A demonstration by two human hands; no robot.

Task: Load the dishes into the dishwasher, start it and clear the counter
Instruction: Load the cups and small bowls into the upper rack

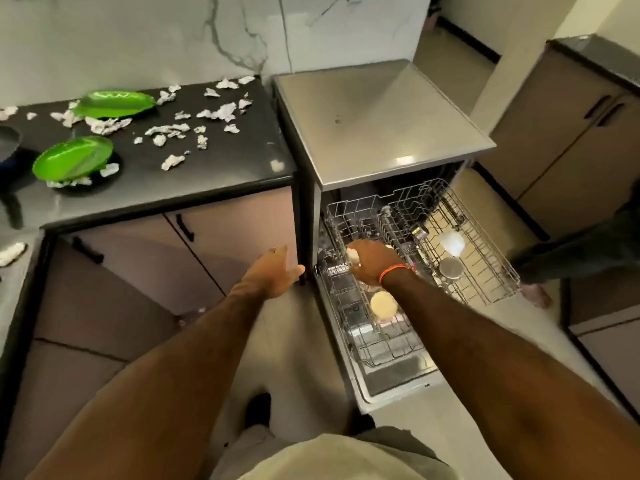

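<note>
Right hand (369, 263) grasps a pale dish (354, 253) over the upper rack (485, 271), frame centre. Left hand (273, 271) released, nearer the green plates (74, 157) on the counter (207, 168), upper left.

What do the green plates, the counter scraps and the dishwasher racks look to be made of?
Green plates: likely glossy plastic, given the bright uniform colour and sheen. Scraps: probably crumpled foil, silvery and creased, though paper is possible. Racks: thin wire grid, grey, probably coated metal.
</note>
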